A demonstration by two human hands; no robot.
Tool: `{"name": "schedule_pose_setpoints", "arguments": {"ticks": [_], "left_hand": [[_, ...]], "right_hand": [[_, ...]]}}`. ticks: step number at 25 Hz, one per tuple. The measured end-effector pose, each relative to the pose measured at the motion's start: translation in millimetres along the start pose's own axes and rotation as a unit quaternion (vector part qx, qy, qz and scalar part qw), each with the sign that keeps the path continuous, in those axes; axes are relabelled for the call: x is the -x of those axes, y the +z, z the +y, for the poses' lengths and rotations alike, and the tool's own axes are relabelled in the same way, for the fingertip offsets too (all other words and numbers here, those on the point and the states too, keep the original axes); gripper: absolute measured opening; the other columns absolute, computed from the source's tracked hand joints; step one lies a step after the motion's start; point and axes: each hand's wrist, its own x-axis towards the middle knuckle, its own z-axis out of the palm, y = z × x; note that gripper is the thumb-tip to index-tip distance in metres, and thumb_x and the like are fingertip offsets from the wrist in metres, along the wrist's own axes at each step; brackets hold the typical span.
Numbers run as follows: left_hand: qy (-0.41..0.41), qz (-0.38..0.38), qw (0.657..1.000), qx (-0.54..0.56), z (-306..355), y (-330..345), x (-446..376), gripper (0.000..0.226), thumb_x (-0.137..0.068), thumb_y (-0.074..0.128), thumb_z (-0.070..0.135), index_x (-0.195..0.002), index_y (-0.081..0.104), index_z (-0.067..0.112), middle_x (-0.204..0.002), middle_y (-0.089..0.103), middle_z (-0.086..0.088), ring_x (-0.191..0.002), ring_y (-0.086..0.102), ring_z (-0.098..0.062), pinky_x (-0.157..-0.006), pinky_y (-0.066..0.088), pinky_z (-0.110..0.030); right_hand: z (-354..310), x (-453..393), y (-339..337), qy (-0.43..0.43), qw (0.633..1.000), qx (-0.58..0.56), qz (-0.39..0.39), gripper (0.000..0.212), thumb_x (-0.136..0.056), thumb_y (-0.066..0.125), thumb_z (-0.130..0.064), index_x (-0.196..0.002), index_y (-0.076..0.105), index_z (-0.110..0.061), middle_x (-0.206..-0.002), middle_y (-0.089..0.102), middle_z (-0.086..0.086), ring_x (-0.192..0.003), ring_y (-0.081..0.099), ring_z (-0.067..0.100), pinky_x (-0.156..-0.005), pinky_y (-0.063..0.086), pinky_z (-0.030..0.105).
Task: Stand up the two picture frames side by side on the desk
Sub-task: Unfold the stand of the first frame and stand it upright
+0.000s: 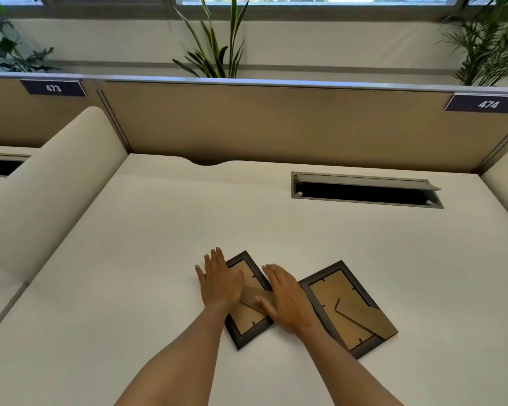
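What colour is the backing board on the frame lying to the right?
Tan cardboard brown, inside a dark border; the right frame shows in the head view.

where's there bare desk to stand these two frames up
Bare room: the wide strip of cream desk between the hands and the tan partition, left of the open cable slot. Crowded: the near centre, where the left hand and right hand cover the left dark-edged frame beside the right dark-edged frame, both face-down.

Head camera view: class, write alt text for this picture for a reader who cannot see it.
Two dark picture frames lie face down on a pale desk, their brown backs and folded stands showing. Both hands rest open on the left frame: the left hand on its left edge, the right hand on its right. The right frame lies untouched beside it.
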Motion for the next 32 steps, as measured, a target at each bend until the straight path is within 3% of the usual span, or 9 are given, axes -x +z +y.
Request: {"name": "schedule_pose_setpoints", "arguments": {"ticks": [3,6,9,17,20,22,24,30,32], "left_hand": [[-0.05,-0.001,0.999,-0.002,-1.5,-1.9,-0.6,0.078,-0.099,0.042,0.051,-0.159,0.015,0.011,-0.163,0.027,-0.007,-0.152,0.02,-0.025,-0.123,0.004,-0.05],[-0.065,-0.005,0.997,0.032,-0.6,-2.8,0.8,0.062,-0.096,0.049,0.046,-0.146,0.037,0.012,-0.146,0.045,-0.006,-0.139,0.038,-0.025,-0.116,0.025,-0.05],[-0.081,-0.021,0.996,0.033,-0.1,-4.5,-0.9,0.051,-0.094,0.051,0.043,-0.134,0.046,0.013,-0.137,0.046,-0.004,-0.133,0.04,-0.024,-0.108,0.034,-0.048],[-0.156,-0.079,0.982,0.074,-0.8,-23.2,-18.5,0.054,-0.089,0.055,0.051,-0.129,0.055,0.015,-0.138,0.045,-0.006,-0.135,0.037,-0.027,-0.107,0.032,-0.044],[-0.202,-0.077,0.969,0.119,-7.0,-32.1,-25.0,0.051,-0.089,0.052,0.057,-0.111,0.065,0.013,-0.126,0.06,-0.006,-0.125,0.049,-0.029,-0.107,0.031,-0.046],[-0.245,-0.052,0.942,0.223,-15.2,-41.7,-30.0,0.049,-0.09,0.051,0.057,-0.101,0.063,0.011,-0.115,0.067,-0.008,-0.112,0.058,-0.031,-0.108,0.034,-0.046],[-0.267,-0.046,0.887,0.373,-26.1,-51.8,-35.2,0.055,-0.093,0.051,0.055,-0.11,0.064,0.005,-0.112,0.068,-0.011,-0.107,0.061,-0.032,-0.103,0.043,-0.045],[-0.216,-0.181,0.744,0.606,-39.0,-66.4,-43.4,0.074,-0.085,0.05,0.074,-0.119,0.071,0.012,-0.119,0.072,-0.015,-0.113,0.064,-0.034,-0.09,0.051,-0.044],[-0.197,-0.215,0.695,0.657,-35.8,-63.5,-40.7,0.082,-0.078,0.054,0.079,-0.119,0.074,0.011,-0.123,0.071,-0.018,-0.118,0.063,-0.038,-0.102,0.047,-0.051]], "right_hand": [[-2.4,10.2,8.2,-0.027,0.998,0.052,-0.008,0.06,-0.091,0.042,-0.068,-0.129,0.046,-0.022,-0.126,0.052,-0.004,-0.114,0.051,0.016,-0.098,0.043,0.031],[-7.4,14.3,13.9,-0.026,0.997,0.068,-0.016,0.058,-0.09,0.041,-0.069,-0.125,0.049,-0.023,-0.124,0.052,-0.003,-0.111,0.05,0.016,-0.096,0.042,0.031],[-12.6,12.3,16.4,-0.019,0.996,0.08,-0.016,0.052,-0.093,0.042,-0.062,-0.125,0.051,-0.021,-0.123,0.053,0.0,-0.109,0.051,0.018,-0.094,0.044,0.032],[-16.5,12.6,23.9,-0.051,0.987,0.152,-0.007,0.047,-0.091,0.057,-0.051,-0.118,0.059,-0.013,-0.112,0.062,0.006,-0.099,0.061,0.022,-0.083,0.051,0.033],[-6.4,11.9,19.3,-0.083,0.985,0.152,-0.004,0.049,-0.094,0.048,-0.053,-0.12,0.056,-0.012,-0.114,0.06,0.006,-0.101,0.06,0.022,-0.083,0.052,0.033],[-0.4,9.7,14.5,-0.098,0.984,0.152,-0.008,0.052,-0.098,0.037,-0.054,-0.125,0.052,-0.012,-0.118,0.057,0.006,-0.106,0.056,0.021,-0.087,0.051,0.034],[4.1,5.7,8.1,-0.099,0.985,0.139,-0.006,0.054,-0.099,0.033,-0.055,-0.127,0.05,-0.013,-0.121,0.055,0.005,-0.112,0.049,0.019,-0.091,0.05,0.035],[-0.8,-14.9,-12.8,-0.082,0.995,0.057,0.007,0.052,-0.1,0.037,-0.049,-0.131,0.048,-0.009,-0.127,0.054,0.012,-0.119,0.037,0.018,-0.098,0.045,0.039],[-6.5,-21.6,-18.2,-0.073,0.997,0.0,0.018,0.055,-0.1,0.033,-0.05,-0.133,0.047,-0.008,-0.129,0.053,0.014,-0.119,0.035,0.017,-0.098,0.043,0.039]]}}
